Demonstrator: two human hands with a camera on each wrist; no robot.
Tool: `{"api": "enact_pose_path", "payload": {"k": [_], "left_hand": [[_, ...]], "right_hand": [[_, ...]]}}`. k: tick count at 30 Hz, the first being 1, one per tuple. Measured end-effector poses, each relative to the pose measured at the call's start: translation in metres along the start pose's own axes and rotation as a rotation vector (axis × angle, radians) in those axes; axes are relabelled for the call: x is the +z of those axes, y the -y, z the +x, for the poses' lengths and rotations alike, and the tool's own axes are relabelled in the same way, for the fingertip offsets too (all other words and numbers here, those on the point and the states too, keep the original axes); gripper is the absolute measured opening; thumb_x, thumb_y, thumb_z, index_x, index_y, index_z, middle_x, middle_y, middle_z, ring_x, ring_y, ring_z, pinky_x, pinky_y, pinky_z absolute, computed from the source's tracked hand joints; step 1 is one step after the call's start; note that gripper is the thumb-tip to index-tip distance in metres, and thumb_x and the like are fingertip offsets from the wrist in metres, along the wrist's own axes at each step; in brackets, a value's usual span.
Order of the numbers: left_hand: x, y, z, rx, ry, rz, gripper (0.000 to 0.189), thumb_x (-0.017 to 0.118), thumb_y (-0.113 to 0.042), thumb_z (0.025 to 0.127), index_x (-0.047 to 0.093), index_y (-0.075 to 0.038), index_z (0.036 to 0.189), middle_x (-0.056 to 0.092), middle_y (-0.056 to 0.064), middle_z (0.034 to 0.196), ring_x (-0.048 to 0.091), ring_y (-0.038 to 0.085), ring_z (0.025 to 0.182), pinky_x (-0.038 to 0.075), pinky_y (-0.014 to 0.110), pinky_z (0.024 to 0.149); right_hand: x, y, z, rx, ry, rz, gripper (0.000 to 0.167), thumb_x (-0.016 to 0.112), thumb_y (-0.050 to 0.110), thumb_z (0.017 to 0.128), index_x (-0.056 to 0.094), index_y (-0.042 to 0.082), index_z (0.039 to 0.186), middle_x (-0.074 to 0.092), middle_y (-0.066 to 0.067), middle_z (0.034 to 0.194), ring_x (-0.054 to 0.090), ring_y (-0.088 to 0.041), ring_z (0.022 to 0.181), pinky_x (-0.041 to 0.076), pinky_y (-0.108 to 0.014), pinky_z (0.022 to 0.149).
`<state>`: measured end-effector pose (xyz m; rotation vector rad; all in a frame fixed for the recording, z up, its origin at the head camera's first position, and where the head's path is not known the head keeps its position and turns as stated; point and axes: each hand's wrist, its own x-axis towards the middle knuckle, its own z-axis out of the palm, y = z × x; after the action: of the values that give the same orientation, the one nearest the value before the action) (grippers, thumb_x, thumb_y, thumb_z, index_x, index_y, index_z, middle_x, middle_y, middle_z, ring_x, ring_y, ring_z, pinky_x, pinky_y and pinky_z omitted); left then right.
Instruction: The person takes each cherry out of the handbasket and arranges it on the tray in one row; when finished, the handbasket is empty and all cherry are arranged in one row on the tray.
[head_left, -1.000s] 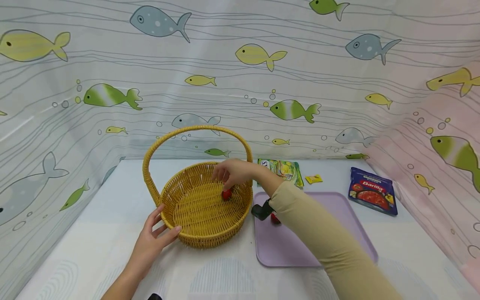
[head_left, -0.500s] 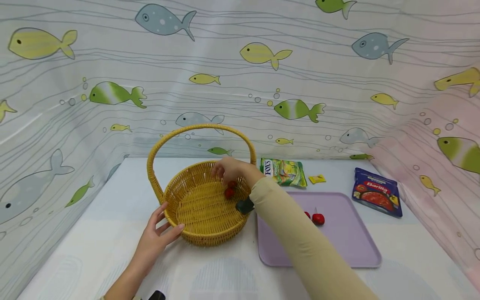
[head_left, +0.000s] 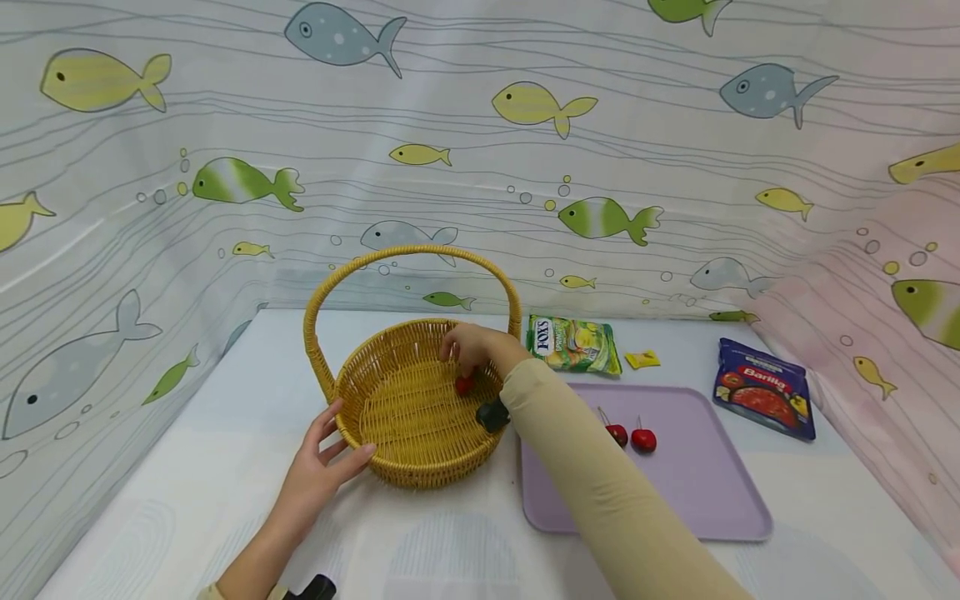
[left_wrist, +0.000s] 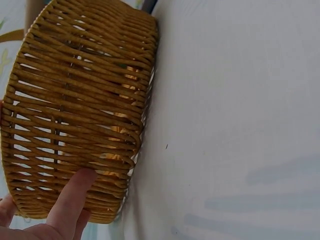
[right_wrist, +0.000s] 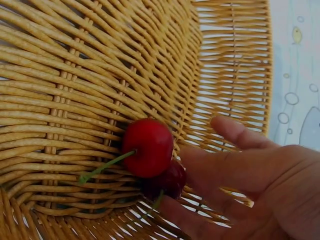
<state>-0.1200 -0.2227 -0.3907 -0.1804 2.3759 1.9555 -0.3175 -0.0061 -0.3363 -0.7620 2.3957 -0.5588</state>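
Note:
A round wicker basket point(head_left: 420, 417) with a tall hooped handle stands left of centre on the table. My left hand point(head_left: 315, 467) holds its near-left side, with fingertips at the rim; the left wrist view shows a fingertip point(left_wrist: 82, 180) against the outer weave. My right hand point(head_left: 480, 346) is inside the basket at its right side. In the right wrist view its fingertips pinch a dark red cherry point(right_wrist: 167, 182), low against the weave. A brighter red cherry point(right_wrist: 147, 147) with a green stem lies touching it. Two more cherries, one of them point(head_left: 643, 439) farther right, lie on the purple tray point(head_left: 697, 483).
Behind the tray lie a green Fox's candy bag point(head_left: 573, 344) and a small yellow packet point(head_left: 642, 359). A blue Barilla pouch point(head_left: 765, 388) lies at the far right. Fish-patterned cloth point(head_left: 450, 100) walls the back and sides. My right forearm crosses over part of the tray.
My right sleeve has shifted left, uncovering cherries on the tray. A second cherry appeared beneath my right hand, which then lowered slightly. My left hand keeps its hold on the basket.

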Motion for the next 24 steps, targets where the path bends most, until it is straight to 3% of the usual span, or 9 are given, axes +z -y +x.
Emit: {"api": "enact_pose_path", "payload": {"k": [6, 11, 17, 24], "left_hand": [[0.000, 0.000, 0.000, 0.003, -0.004, 0.012, 0.085, 0.067, -0.021, 0.087, 0.010, -0.019, 0.150, 0.008, 0.022, 0.148, 0.027, 0.042, 0.131, 0.049, 0.036, 0.088], [0.000, 0.001, 0.001, 0.007, -0.004, 0.012, 0.086, 0.068, -0.023, 0.087, 0.011, -0.020, 0.150, 0.008, 0.022, 0.149, 0.027, 0.043, 0.131, 0.048, 0.039, 0.090], [-0.001, 0.001, 0.001, 0.007, -0.008, 0.023, 0.086, 0.069, -0.024, 0.086, 0.011, -0.021, 0.150, 0.009, 0.022, 0.148, 0.028, 0.043, 0.130, 0.047, 0.041, 0.091], [-0.001, 0.002, 0.001, 0.010, -0.005, 0.018, 0.086, 0.068, -0.023, 0.087, 0.011, -0.020, 0.150, 0.009, 0.022, 0.149, 0.028, 0.043, 0.130, 0.046, 0.043, 0.092]], "right_hand": [[0.003, 0.000, 0.004, -0.056, 0.023, -0.003, 0.042, 0.064, -0.008, 0.082, 0.060, 0.005, 0.121, 0.058, -0.014, 0.114, 0.057, -0.023, 0.097, 0.050, -0.028, 0.070], [0.004, 0.000, 0.006, -0.053, -0.025, -0.027, 0.038, 0.068, -0.004, 0.081, 0.061, 0.004, 0.117, 0.056, -0.012, 0.115, 0.055, -0.023, 0.101, 0.051, -0.028, 0.072], [0.004, 0.002, 0.009, 0.013, -0.099, -0.112, 0.038, 0.072, -0.002, 0.079, 0.061, 0.007, 0.115, 0.057, -0.007, 0.109, 0.055, -0.020, 0.091, 0.048, -0.027, 0.065], [0.006, 0.008, 0.013, 0.084, -0.115, -0.209, 0.043, 0.070, -0.001, 0.081, 0.059, 0.009, 0.121, 0.057, -0.008, 0.117, 0.053, -0.022, 0.106, 0.050, -0.030, 0.076]]}}
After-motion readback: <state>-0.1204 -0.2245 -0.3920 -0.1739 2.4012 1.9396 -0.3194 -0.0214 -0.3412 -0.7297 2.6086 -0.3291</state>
